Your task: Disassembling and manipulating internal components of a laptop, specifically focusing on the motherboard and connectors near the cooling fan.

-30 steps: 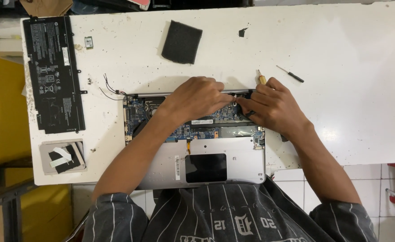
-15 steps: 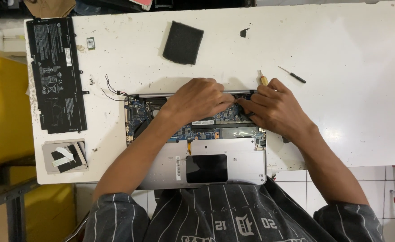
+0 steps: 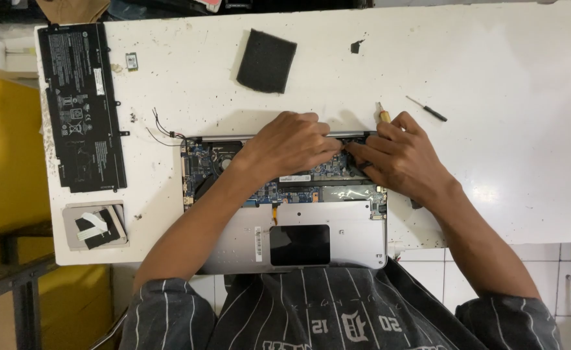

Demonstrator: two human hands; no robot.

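An opened silver laptop (image 3: pixel 246 243) lies flat, its blue circuit board (image 3: pixel 201 165) exposed.

The person wears a dark grey shirt with thin white vertical stripes and white lettering across the chest. Short sleeves end above the elbows. Left hand (image 3: pixel 292 146) and right hand (image 3: pixel 399 159) are bare, ringless.
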